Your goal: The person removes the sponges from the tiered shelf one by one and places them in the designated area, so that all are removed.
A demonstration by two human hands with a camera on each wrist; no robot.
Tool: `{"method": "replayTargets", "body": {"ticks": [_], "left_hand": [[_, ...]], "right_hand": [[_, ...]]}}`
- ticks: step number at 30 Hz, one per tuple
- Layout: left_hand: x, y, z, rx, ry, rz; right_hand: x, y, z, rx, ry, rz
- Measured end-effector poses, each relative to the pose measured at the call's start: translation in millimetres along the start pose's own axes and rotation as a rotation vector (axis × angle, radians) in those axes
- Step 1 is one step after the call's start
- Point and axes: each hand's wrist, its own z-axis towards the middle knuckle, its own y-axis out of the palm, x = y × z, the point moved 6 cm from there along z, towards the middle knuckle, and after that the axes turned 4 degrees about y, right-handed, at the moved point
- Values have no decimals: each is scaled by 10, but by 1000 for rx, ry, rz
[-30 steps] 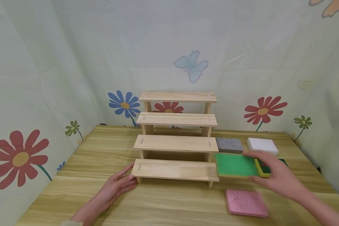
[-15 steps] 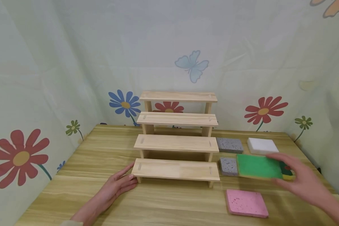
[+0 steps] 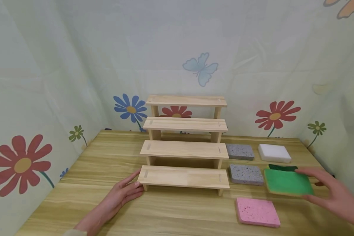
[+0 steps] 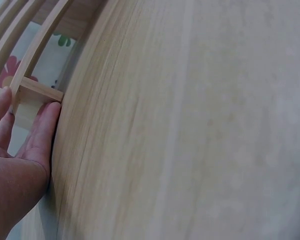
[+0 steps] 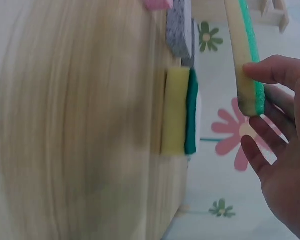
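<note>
A light wooden four-tier stand (image 3: 180,149) stands on the table. At the left end of its lowest tier lies my left hand (image 3: 121,196), its fairly straight fingers touching the tier's end and the leg below, as the left wrist view (image 4: 20,150) also shows. My right hand (image 3: 331,193) pinches a green-topped scouring sponge (image 3: 289,182) by its right end, thumb and fingers on opposite edges. The right wrist view shows this sponge (image 5: 242,50) raised off the table. Below it there lies another sponge, yellow with a dark green face (image 5: 177,110), mostly hidden in the head view.
Right of the stand, two speckled grey blocks (image 3: 240,151) lie one before the other; the front grey block (image 3: 246,174) is nearest the held sponge. A white block (image 3: 274,153) lies behind, a pink block (image 3: 257,212) in front. Flowered cloth (image 3: 253,65) encloses the wood-grain table (image 3: 106,157).
My right hand has carried the green-topped sponge rightward from beside the lowest tier, uncovering the front grey block and now overlapping the dark green sponge. My left hand has stayed in place.
</note>
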Motion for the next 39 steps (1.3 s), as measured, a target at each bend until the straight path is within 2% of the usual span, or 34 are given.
{"method": "replayTargets", "body": {"ticks": [6, 13, 21, 25, 28, 33, 39], "left_hand": [[-6, -4, 17, 1, 2, 4], [-17, -2, 14, -6, 2, -2], [-18, -8, 16, 0, 3, 0], [-17, -8, 17, -1, 4, 0], [-20, -9, 16, -8, 6, -3], [-24, -11, 18, -15, 6, -4], [-22, -16, 17, -18, 6, -3]], "right_hand": [[291, 56, -84, -109, 110, -35], [445, 129, -232, -142, 64, 19], [652, 289, -313, -432, 302, 21], [690, 347, -371, -519, 360, 41], [753, 350, -420, -519, 368, 46], [838, 345, -490, -502, 352, 116], [860, 378, -515, -584, 373, 202]]}}
